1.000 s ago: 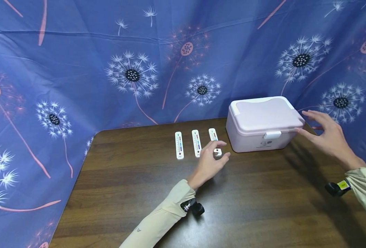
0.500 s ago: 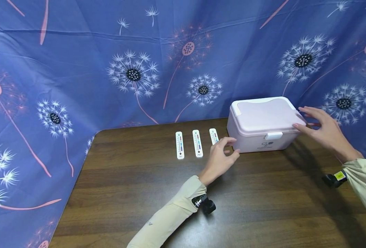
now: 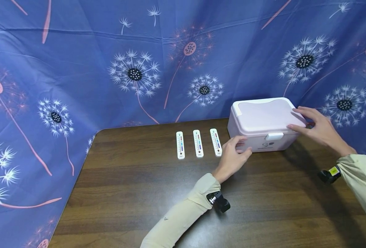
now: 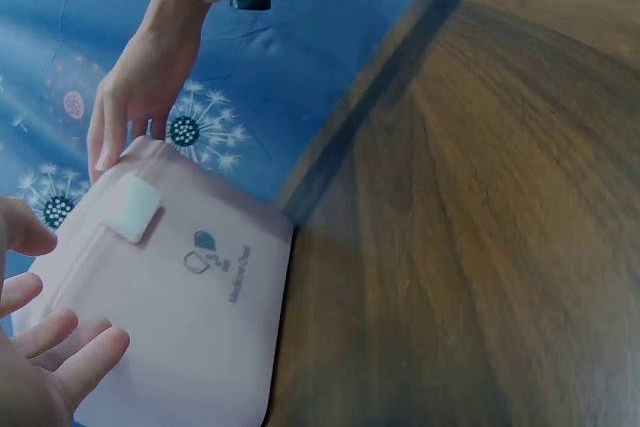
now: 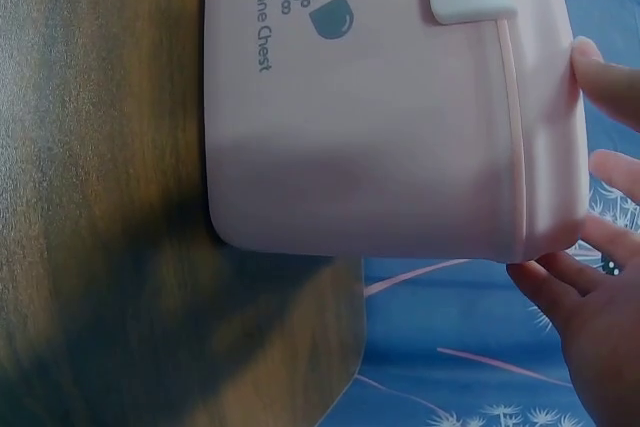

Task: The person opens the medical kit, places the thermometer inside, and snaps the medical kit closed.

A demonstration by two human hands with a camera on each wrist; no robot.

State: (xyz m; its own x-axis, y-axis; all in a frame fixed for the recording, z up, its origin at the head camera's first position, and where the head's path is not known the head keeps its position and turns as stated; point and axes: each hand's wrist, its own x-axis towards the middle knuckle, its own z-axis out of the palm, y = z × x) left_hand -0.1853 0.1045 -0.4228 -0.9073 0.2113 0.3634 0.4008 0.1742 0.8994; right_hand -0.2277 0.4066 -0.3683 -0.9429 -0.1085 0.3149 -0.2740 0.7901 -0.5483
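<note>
A pale pink box with its lid down stands at the back edge of the tabletop, toward the right-hand end, its front latch turned to the person. The right hand is at the lid's front right corner, its grip spread: the thumb touches the lid's front edge, and fingertips lie at the right end. The left hand is at the box's front left corner, its grip also spread, with fingers bent and apart; whether they touch the box I cannot tell. Just beside that hand lies the right thermometer, then the middle thermometer and the left thermometer, all white, in a row near the back edge and well apart from the left edge. Grey lettering on the box front reads "Medicine Chest", beside a printed capsule. Behind the back edge hangs a blue cloth with a dandelion print.
</note>
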